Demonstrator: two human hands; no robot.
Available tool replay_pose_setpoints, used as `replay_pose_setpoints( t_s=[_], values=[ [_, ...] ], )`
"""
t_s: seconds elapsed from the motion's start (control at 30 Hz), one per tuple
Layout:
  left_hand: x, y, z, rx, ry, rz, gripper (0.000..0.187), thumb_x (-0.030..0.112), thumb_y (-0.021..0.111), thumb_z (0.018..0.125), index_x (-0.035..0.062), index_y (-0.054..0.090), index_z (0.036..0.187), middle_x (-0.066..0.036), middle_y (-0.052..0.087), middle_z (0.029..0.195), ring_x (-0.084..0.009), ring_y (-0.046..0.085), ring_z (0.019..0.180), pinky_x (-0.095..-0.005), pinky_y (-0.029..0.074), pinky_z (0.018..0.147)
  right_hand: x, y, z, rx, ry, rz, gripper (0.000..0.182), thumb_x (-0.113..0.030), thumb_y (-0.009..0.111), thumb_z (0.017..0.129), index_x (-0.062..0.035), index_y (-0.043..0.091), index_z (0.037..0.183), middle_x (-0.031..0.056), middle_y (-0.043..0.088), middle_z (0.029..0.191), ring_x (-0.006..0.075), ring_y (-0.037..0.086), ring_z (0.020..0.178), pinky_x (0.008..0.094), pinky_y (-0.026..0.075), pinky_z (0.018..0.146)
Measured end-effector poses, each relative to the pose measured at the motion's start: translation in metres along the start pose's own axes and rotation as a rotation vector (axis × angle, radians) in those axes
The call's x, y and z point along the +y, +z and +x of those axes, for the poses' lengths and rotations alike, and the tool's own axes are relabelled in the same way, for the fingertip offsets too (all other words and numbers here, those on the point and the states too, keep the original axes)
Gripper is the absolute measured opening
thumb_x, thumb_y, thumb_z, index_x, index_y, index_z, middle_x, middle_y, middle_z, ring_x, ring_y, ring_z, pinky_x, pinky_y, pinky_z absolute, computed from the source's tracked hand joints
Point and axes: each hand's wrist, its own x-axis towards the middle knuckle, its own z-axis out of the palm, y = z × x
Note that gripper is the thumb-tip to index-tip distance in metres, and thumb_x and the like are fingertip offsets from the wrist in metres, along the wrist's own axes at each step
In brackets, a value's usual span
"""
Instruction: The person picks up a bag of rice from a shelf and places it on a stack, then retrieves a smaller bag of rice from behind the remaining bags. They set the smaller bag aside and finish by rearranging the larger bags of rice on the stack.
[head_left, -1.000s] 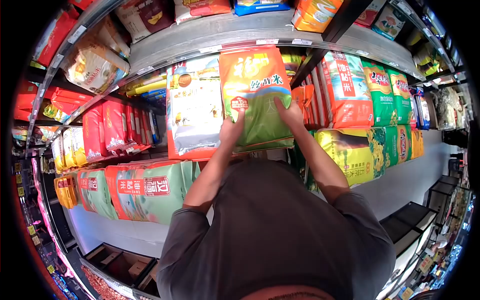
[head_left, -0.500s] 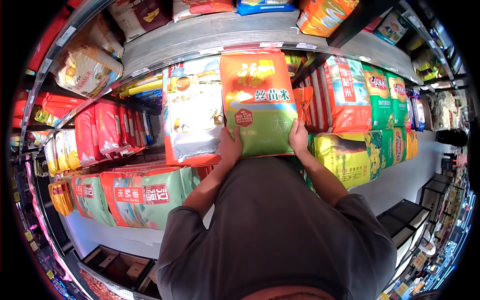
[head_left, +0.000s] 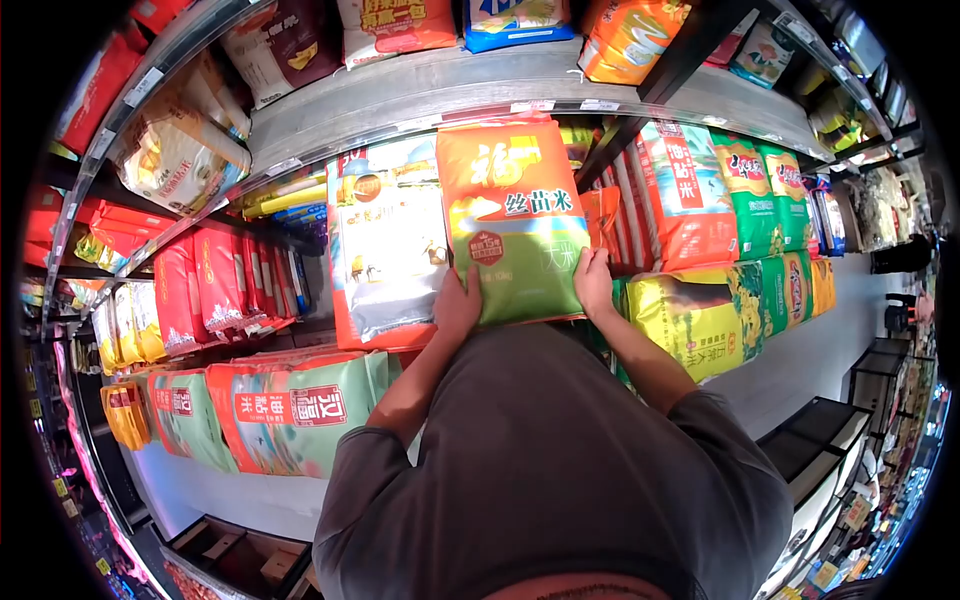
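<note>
An orange and green rice bag (head_left: 515, 215) stands upright in front of me, its printed face toward me. My left hand (head_left: 459, 300) is closed on its lower left edge, and my right hand (head_left: 594, 283) grips the lower right edge. The fingertips behind the bag are hidden. Just left of it stands a white and red rice bag (head_left: 390, 250), close to my left hand. To the right, a red and blue rice bag (head_left: 685, 200) stands on the shelf beyond my right hand.
Above runs a grey shelf (head_left: 400, 95) with several bags along it. A yellow bag (head_left: 690, 320) lies at the lower right, and a red and green bag (head_left: 300, 410) at the lower left. A dark shelf post (head_left: 690, 65) slants at the upper right.
The view has shifted, so the shelves and bags sit slightly lower in it. Both hands keep their hold on the orange and green rice bag, which leans slightly more to the left.
</note>
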Motion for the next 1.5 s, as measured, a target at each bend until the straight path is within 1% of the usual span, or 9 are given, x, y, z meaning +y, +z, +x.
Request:
replay_pose_setpoints(
  t_s=[0.27, 0.5, 0.57, 0.77, 0.93, 1.17, 1.27, 1.37, 1.5],
  values=[
    [0.030, -0.020, -0.008, -0.153, 0.048, 0.001, 0.065, 0.057, 0.046, 0.097, -0.0043, 0.060, 0.113, -0.033, 0.063, 0.110, -0.0492, 0.061, 0.105, -0.0551, 0.047, 0.091, -0.029, -0.012, -0.007, -0.081, 0.059, -0.030, 0.040, -0.040, 0.038, 0.102, -0.0005, 0.043, 0.107, 0.0373, 0.059, 0.104, 0.0567, 0.057, 0.095, 0.0600, 0.043, 0.084],
    [-0.002, 0.009, -0.006, 0.081, 0.216, -0.102, 0.047, 0.044, 0.039, 0.102, 0.0006, 0.053, 0.113, -0.030, 0.063, 0.100, -0.0507, 0.060, 0.095, -0.0578, 0.045, 0.082, -0.002, -0.001, -0.012, -0.034, -0.029, -0.026, 0.034, -0.034, 0.042, 0.102, -0.0011, 0.044, 0.105, 0.0330, 0.062, 0.097, 0.0537, 0.059, 0.090, 0.0598, 0.044, 0.077],
    [-0.008, 0.013, -0.005, 0.008, 0.112, -0.093, 0.045, 0.043, 0.039, 0.103, 0.0002, 0.053, 0.109, -0.031, 0.063, 0.097, -0.0516, 0.059, 0.093, -0.0580, 0.045, 0.080, 0.001, 0.002, -0.011, -0.014, -0.046, -0.009, 0.034, -0.035, 0.041, 0.102, -0.0010, 0.045, 0.105, 0.0321, 0.063, 0.095, 0.0532, 0.059, 0.089, 0.0594, 0.045, 0.077],
    [-0.008, 0.011, -0.005, 0.052, 0.194, -0.135, 0.045, 0.042, 0.039, 0.103, 0.0005, 0.054, 0.106, -0.032, 0.063, 0.095, -0.0522, 0.060, 0.091, -0.0587, 0.045, 0.078, 0.002, 0.002, -0.012, 0.000, -0.042, -0.001, 0.034, -0.035, 0.041, 0.102, -0.0018, 0.046, 0.105, 0.0317, 0.063, 0.097, 0.0514, 0.060, 0.091, 0.0586, 0.045, 0.077],
    [-0.002, 0.003, -0.007, 0.041, 0.152, -0.066, 0.043, 0.040, 0.039, 0.103, 0.0019, 0.057, 0.102, -0.029, 0.065, 0.095, -0.0506, 0.061, 0.091, -0.0585, 0.046, 0.079, 0.005, 0.001, -0.012, 0.000, -0.017, 0.162, 0.034, -0.029, 0.049, 0.101, -0.0016, 0.041, 0.120, 0.0270, 0.064, 0.099, 0.0466, 0.063, 0.093, 0.0499, 0.047, 0.080],
    [-0.004, 0.002, -0.003, -0.003, 0.137, 0.001, 0.044, 0.040, 0.037, 0.103, 0.0024, 0.059, 0.100, -0.027, 0.066, 0.093, -0.0492, 0.062, 0.090, -0.0585, 0.046, 0.079, 0.012, 0.001, -0.011, 0.065, -0.088, 0.251, 0.037, -0.028, 0.050, 0.101, 0.0009, 0.038, 0.121, 0.0287, 0.059, 0.104, 0.0442, 0.060, 0.095, 0.0472, 0.045, 0.084],
    [-0.005, 0.002, -0.003, 0.014, 0.168, -0.004, 0.044, 0.040, 0.037, 0.103, 0.0025, 0.060, 0.100, -0.027, 0.066, 0.093, -0.0488, 0.062, 0.090, -0.0582, 0.046, 0.080, 0.015, 0.001, -0.012, 0.087, -0.091, 0.242, 0.036, -0.027, 0.051, 0.101, 0.0016, 0.039, 0.119, 0.0283, 0.059, 0.101, 0.0431, 0.060, 0.093, 0.0471, 0.045, 0.083],
    [-0.005, 0.001, -0.005, 0.031, 0.186, -0.024, 0.044, 0.040, 0.037, 0.103, 0.0026, 0.060, 0.101, -0.027, 0.066, 0.094, -0.0483, 0.062, 0.090, -0.0575, 0.046, 0.081, 0.010, -0.008, -0.018, -0.032, -0.044, 0.230, 0.035, -0.027, 0.053, 0.100, 0.0022, 0.041, 0.116, 0.0289, 0.060, 0.099, 0.0439, 0.060, 0.093, 0.0475, 0.045, 0.082],
    [-0.007, 0.001, -0.005, 0.032, 0.172, -0.015, 0.044, 0.041, 0.037, 0.103, 0.0027, 0.060, 0.102, -0.027, 0.066, 0.096, -0.0478, 0.062, 0.091, -0.0570, 0.046, 0.081, 0.010, -0.008, -0.018, -0.012, -0.107, 0.215, 0.031, -0.029, 0.056, 0.098, 0.0008, 0.048, 0.103, 0.0285, 0.061, 0.096, 0.0475, 0.060, 0.091, 0.0496, 0.046, 0.079]
  ],
)
